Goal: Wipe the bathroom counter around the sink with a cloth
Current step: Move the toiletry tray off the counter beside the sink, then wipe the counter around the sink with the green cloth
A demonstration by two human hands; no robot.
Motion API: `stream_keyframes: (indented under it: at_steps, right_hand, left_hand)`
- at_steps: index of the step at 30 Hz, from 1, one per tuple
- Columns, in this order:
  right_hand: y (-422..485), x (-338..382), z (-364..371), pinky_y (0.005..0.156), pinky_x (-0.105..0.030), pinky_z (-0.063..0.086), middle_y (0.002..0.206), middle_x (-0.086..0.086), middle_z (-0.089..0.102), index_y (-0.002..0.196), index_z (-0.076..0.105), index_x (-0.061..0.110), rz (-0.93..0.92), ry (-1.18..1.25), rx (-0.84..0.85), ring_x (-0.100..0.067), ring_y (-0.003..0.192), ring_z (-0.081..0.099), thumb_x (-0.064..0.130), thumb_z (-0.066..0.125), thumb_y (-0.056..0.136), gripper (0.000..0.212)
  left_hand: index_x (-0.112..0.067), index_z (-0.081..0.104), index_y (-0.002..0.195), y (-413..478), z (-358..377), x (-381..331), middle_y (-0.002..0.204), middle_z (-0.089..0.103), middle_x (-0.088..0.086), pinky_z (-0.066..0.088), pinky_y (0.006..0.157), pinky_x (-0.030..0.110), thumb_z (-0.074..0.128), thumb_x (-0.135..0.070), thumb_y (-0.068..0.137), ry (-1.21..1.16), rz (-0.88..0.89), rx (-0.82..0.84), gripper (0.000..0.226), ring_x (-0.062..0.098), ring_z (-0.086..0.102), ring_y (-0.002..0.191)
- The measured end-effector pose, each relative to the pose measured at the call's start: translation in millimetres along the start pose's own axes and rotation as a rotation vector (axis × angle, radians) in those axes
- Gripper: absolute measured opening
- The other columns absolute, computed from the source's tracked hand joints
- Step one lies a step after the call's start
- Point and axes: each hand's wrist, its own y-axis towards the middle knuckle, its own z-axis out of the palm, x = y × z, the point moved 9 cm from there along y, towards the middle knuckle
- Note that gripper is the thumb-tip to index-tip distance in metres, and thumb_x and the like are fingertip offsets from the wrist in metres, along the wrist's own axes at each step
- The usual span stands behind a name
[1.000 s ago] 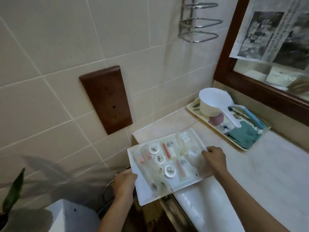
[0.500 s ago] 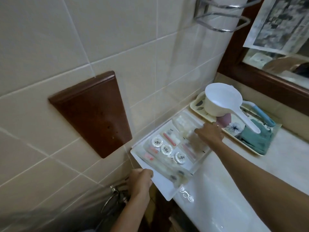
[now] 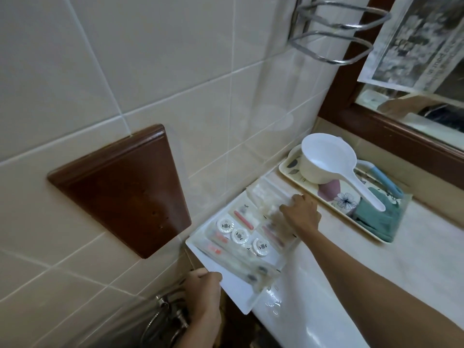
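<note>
Left hand [image 3: 203,290] grips the white tray [image 3: 233,290] at its near corner, right hand [image 3: 300,214] its far side. Cloth [image 3: 376,217] lies in the patterned tray [image 3: 288,169] on the bench [image 3: 426,247], just beyond the right hand.

The cloth [image 3: 376,221] is teal and lies crumpled in a soft heap at the near right end of a flower-patterned tray [image 3: 346,200], under the tip of a white ladle's [image 3: 326,159] handle. The counter [image 3: 416,249] is pale beige stone with faint veining. It runs along below the wood-framed mirror [image 3: 401,136], and its corner carries a white toiletry tray [image 3: 226,285] that juts past the front edge. The glossy white band [image 3: 301,322] along the front may be the sink's rim.
</note>
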Motion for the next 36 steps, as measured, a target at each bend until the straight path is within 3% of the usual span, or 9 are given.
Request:
stream_keyframes:
  at_steps: [7,11,15,18,21,27,30,33,36]
  right_hand:
    - [3,-6,-2,0.094,-0.040,0.032,0.128,-0.006,0.049,0.110,0.056,0.011,0.031,0.022,-0.036,-0.029,0.118,0.041,0.027,0.054,0.080,0.034]
    - [6,-4,2,0.092,-0.040,0.034,0.125,-0.005,0.050,0.103,0.054,0.012,0.003,0.013,-0.036,-0.028,0.115,0.042,0.027,0.055,0.078,0.029]
    - [2,1,4,0.082,-0.040,0.042,0.106,-0.001,0.055,0.091,0.051,0.012,-0.043,0.164,0.062,-0.027,0.104,0.051,0.024,0.057,0.075,0.021]
    - [-17,-6,-11,0.087,-0.039,0.048,0.112,-0.001,0.060,0.106,0.058,0.015,-0.058,0.320,-0.017,-0.024,0.105,0.055,0.017,0.058,0.075,0.030]
    - [-48,-38,-32,0.078,-0.019,0.045,0.116,-0.001,0.061,0.117,0.063,0.010,0.011,0.472,-0.154,-0.011,0.090,0.059,0.009,0.060,0.083,0.034]
    - [-86,-123,-64,0.087,-0.032,0.046,0.098,0.005,0.069,0.087,0.071,0.021,0.157,0.585,-0.320,-0.018,0.098,0.059,0.006,0.056,0.082,0.022]
    - [-80,-152,-97,0.084,-0.033,0.047,0.093,0.001,0.069,0.084,0.071,0.018,0.153,0.544,-0.439,-0.022,0.093,0.061,0.004,0.057,0.081,0.019]
    - [-49,-161,-117,0.087,-0.031,0.041,0.110,-0.010,0.063,0.105,0.067,0.007,0.078,0.308,-0.428,-0.028,0.107,0.052,0.006,0.060,0.080,0.025]
    - [-6,-152,-118,0.099,-0.037,0.037,0.128,-0.015,0.051,0.123,0.053,0.001,-0.061,0.029,-0.336,-0.031,0.118,0.044,0.024,0.064,0.083,0.047]
  left_hand:
    - [-0.017,0.020,0.058,0,10,-3,0.062,0.022,0.005,0.020,0.065,0.039,0.053,0.009,0.064,-0.032,0.027,0.062,0.042,0.027,0.019,0.068]
    - [-0.015,0.036,0.060,5,10,1,0.063,0.031,0.005,0.028,0.066,0.034,0.056,0.009,0.067,-0.098,0.012,0.052,0.032,0.022,0.027,0.068]
    - [-0.005,0.055,0.088,5,7,14,0.075,0.061,0.010,0.044,0.067,0.027,0.065,0.009,0.076,-0.219,-0.061,0.004,0.022,0.021,0.052,0.067]
    - [-0.003,0.052,0.109,3,-1,17,0.107,0.065,0.018,0.051,0.073,0.034,0.075,0.000,0.070,-0.215,-0.039,-0.065,0.046,0.022,0.063,0.085]
    - [-0.015,0.049,0.109,-24,-2,-10,0.107,0.056,0.005,0.046,0.077,0.033,0.074,0.000,0.076,-0.057,0.161,-0.144,0.043,0.020,0.058,0.087]
    - [-0.032,0.056,0.091,-104,103,-51,0.103,0.052,-0.018,0.038,0.077,0.007,0.066,-0.003,0.075,0.324,0.834,0.317,0.034,0.001,0.054,0.094]
    - [-0.030,0.061,0.107,-132,167,-22,0.123,0.055,-0.015,0.043,0.088,0.018,0.056,-0.025,0.079,0.691,1.112,0.553,0.029,0.006,0.055,0.111]
    - [-0.023,0.064,0.123,-126,211,11,0.141,0.053,0.006,0.051,0.091,0.039,0.041,-0.040,0.082,1.134,1.178,0.553,0.049,0.024,0.057,0.122]
    - [-0.020,0.051,0.139,-115,230,20,0.153,0.037,0.012,0.044,0.101,0.046,0.036,-0.044,0.088,1.275,1.179,0.478,0.059,0.030,0.042,0.137]
